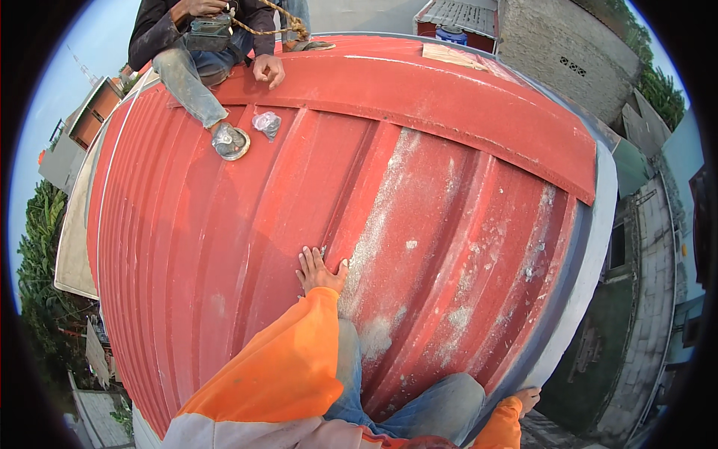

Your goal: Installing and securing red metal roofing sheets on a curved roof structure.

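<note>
I sit on a red corrugated metal roof [247, 224]. My left hand [318, 271], at the end of an orange sleeve, lies flat on a roof rib with its fingers spread, holding nothing. At the roof's lower right edge [580, 299] my right hand [527, 399] rests with its fingers apart; it holds nothing. My knees in blue jeans [441, 408] show between my arms.
Another person [198, 52] sits at the ridge cap [419, 90] at the top left, one hand on the ridge, with a rope [273, 26] and a small clear bag [267, 123] beside a foot. White dust streaks the panels. Beyond the edges the roof drops to buildings and trees.
</note>
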`<control>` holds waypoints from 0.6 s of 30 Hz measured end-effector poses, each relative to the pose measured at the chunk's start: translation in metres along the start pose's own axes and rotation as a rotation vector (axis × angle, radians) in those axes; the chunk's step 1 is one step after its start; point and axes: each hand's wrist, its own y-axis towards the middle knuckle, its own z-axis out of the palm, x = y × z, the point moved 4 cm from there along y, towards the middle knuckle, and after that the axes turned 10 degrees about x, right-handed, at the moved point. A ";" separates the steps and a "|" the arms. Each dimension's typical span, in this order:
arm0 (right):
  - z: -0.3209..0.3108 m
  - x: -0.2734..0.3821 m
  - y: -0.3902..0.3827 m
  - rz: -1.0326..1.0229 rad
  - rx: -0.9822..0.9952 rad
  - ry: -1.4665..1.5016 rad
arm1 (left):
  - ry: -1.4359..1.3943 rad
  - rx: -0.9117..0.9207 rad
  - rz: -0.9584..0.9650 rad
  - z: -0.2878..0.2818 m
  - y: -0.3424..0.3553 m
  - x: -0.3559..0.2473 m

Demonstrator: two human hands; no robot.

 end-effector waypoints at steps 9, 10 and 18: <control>-0.015 0.016 -0.024 0.007 0.043 0.037 | 0.002 -0.020 0.015 -0.001 0.000 0.001; -0.015 0.016 -0.024 0.005 0.039 0.037 | 0.003 -0.018 0.019 -0.001 0.000 -0.001; -0.009 0.009 -0.013 0.002 0.030 0.025 | 0.001 -0.025 0.022 0.000 -0.001 -0.003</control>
